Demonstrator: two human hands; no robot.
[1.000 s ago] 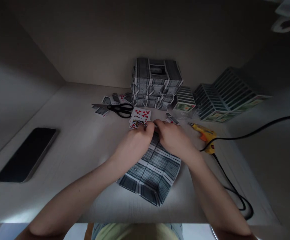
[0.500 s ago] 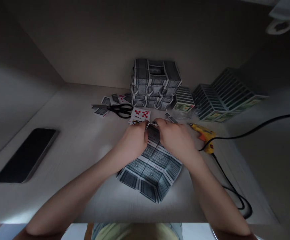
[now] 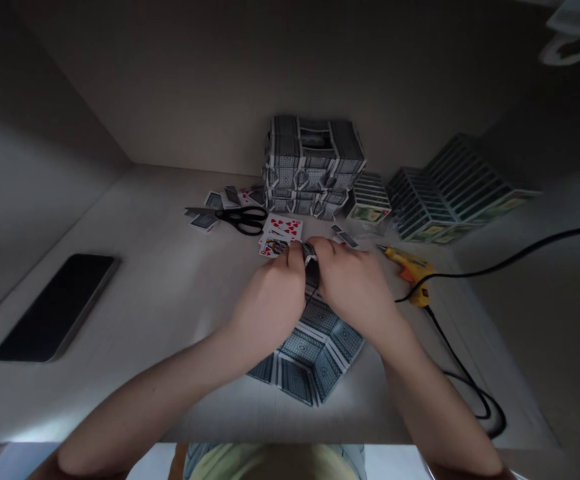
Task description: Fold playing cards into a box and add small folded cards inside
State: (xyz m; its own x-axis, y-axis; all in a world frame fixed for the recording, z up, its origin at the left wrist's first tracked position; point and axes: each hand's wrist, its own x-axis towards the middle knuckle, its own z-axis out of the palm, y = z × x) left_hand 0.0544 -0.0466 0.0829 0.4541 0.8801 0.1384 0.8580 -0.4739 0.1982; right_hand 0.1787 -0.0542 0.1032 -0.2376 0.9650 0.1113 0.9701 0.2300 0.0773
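Observation:
A box-like piece made of joined playing cards (image 3: 304,347), patterned backs showing, lies on the table in front of me. My left hand (image 3: 275,293) is closed at its far end, with thumb and fingers pinching a card edge. Close beside it, my right hand (image 3: 350,280) pinches the same far end from the other side. A small folded card part (image 3: 310,255) shows in the narrow gap between the hands. My fingers hide most of that end. Just beyond my left fingers are loose face-up playing cards (image 3: 283,228) with red hearts.
A tall block of folded cards (image 3: 315,167) stands against the back wall. Slotted card stacks (image 3: 430,207) are at the right. Black-handled scissors (image 3: 243,217) lie on card scraps. A yellow glue gun (image 3: 413,270) with a black cable is right of my hand; a phone (image 3: 57,307) lies left.
My left hand has moved right and slightly nearer, covering more of the card piece. The hands are closer together, and the far card end between them appears bent or folded more.

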